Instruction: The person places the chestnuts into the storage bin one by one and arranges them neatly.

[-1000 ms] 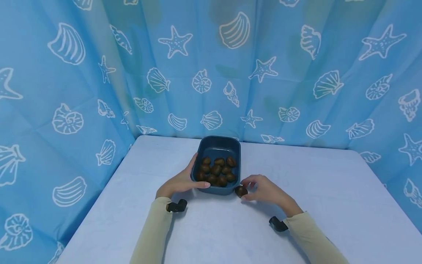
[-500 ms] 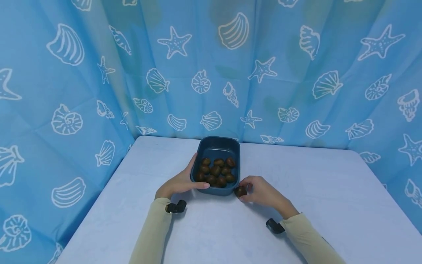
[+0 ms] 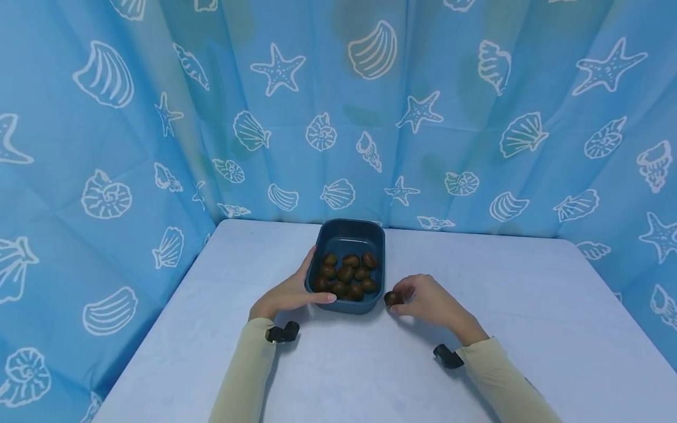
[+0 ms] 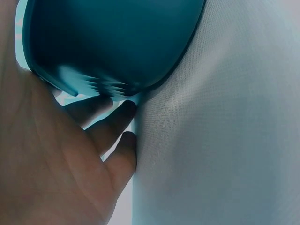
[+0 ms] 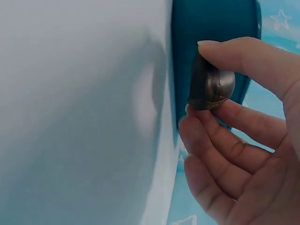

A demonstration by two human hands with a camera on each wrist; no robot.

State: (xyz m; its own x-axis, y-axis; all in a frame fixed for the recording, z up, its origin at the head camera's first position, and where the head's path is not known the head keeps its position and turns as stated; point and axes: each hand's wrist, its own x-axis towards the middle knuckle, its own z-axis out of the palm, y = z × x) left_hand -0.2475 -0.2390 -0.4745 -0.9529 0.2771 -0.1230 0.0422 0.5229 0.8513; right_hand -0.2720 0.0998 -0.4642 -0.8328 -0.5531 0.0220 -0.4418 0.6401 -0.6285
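A dark blue rectangular container [image 3: 349, 238] stands on the table with several brown chestnuts [image 3: 345, 274] in its near half. My left hand [image 3: 288, 294] grips its near left corner, the thumb along the front wall and the fingers at the left side. In the left wrist view, those fingers [image 4: 115, 124] bend against the container wall [image 4: 112, 37]. Just right of the container's near right corner, my right hand [image 3: 431, 302] pinches a single chestnut [image 3: 393, 298] between thumb and fingers. The right wrist view shows this chestnut [image 5: 213, 84] glossy and dark, with a duller base.
A white cloth covers the table [image 3: 502, 282]. Behind and at both sides hangs a blue curtain [image 3: 449, 147] with white shell and starfish prints. Small black wrist mounts [image 3: 282, 332] show on both sleeves.
My right hand has shifted slightly right and away from the container's corner with the chestnut. The left hand and the container stay in place.
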